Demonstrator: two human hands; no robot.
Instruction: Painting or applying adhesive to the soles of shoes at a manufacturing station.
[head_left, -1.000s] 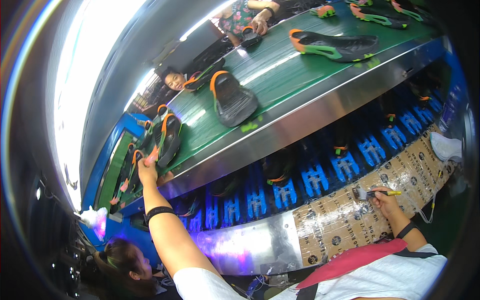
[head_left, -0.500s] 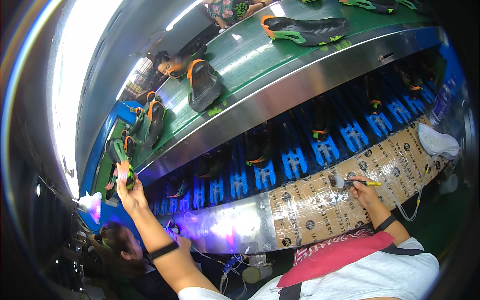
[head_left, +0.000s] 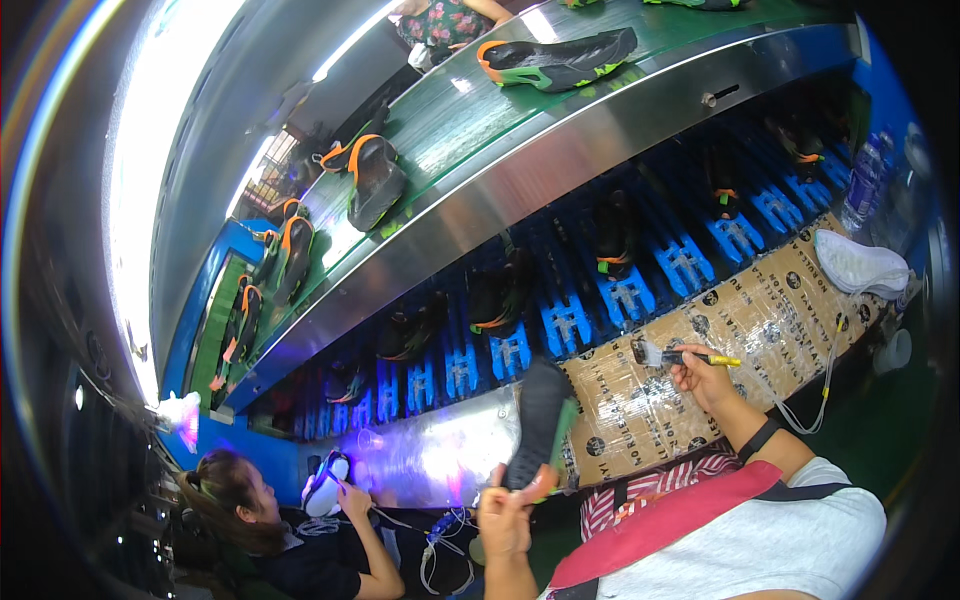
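My left hand (head_left: 506,522) grips a shoe sole (head_left: 543,420) by its orange end, holding it upright in front of my body. The sole is black with green and orange along its side, and slightly blurred. In my right hand (head_left: 702,378) is a flat brush (head_left: 722,361) with a dark and yellow handle. Its pale bristles, dark at the tip, point left over the cardboard-covered ledge (head_left: 690,405). Whether the bristles touch the cardboard, I cannot tell.
Beyond the ledge runs a green conveyor belt (head_left: 440,128) carrying several soles. Beneath it, a blue slotted rack (head_left: 565,325) holds more soles. A white shoe (head_left: 860,264) and a plastic bottle (head_left: 862,185) stand at right. At lower left, a co-worker (head_left: 235,500) handles a shoe (head_left: 325,485).
My left hand has brought the sole from the belt's left end down and right, in front of my body. The right hand still holds the brush; the view has shifted slightly.
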